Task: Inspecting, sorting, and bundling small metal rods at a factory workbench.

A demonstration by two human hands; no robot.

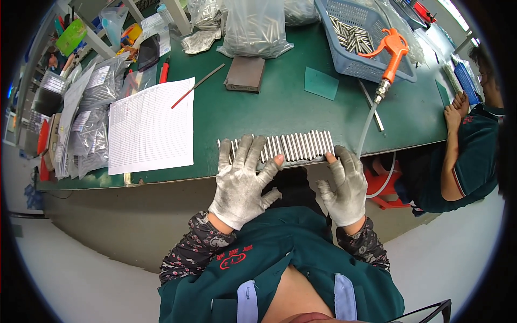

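A row of slim metal pins (299,146) lies side by side along the front edge of the green table. My left hand (240,183), in a whitish work glove with a bare fingertip showing, rests over the left part of the row with its fingers stretched out. At the row's right end, my right hand (347,188), gloved the same way, touches the last pins with its fingertips, fingers apart. The pins under my left fingers are partly hidden. Neither hand grips anything.
A blue basket (344,62) of pins stands at the far right with an orange air gun (393,51) on it. A printed sheet (153,129) lies left, near a grey-brown block (245,74) and a bag of pins (253,27). Another person (468,140) sits at right.
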